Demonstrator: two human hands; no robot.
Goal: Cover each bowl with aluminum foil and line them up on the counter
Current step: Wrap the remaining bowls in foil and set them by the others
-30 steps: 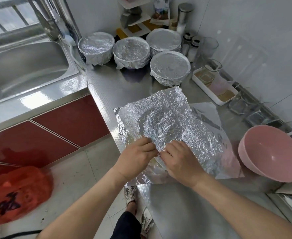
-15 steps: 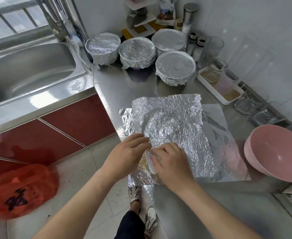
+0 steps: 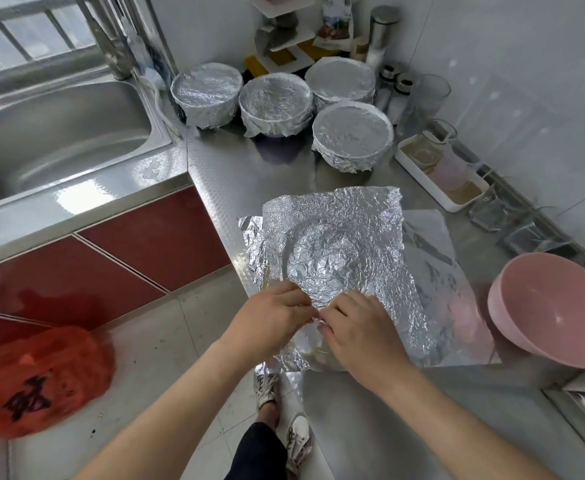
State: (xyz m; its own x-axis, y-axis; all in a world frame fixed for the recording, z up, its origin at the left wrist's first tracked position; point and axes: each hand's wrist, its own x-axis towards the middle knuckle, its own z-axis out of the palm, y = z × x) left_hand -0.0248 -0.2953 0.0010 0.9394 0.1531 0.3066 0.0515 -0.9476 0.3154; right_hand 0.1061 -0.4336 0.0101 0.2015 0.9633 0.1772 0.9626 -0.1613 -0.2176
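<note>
Our left hand (image 3: pixel 270 317) and right hand (image 3: pixel 360 330) met at the near edge of the crumpled foil sheet (image 3: pixel 336 237). Fingers were curled, both pinching a small fold of it. The sheet lay on the counter (image 3: pixel 249 174) with a round crease in its middle, partly over a smoother sheet (image 3: pixel 433 244). The uncovered pink bowl (image 3: pixel 554 306) sat tilted to the right, apart. Four foil-covered bowls (image 3: pixel 351 135) were clustered at the back, beside the sink (image 3: pixel 59 126).

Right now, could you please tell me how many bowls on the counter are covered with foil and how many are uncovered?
Foil-covered bowls: 4
Uncovered pink bowl: 1
Total: 5
</note>
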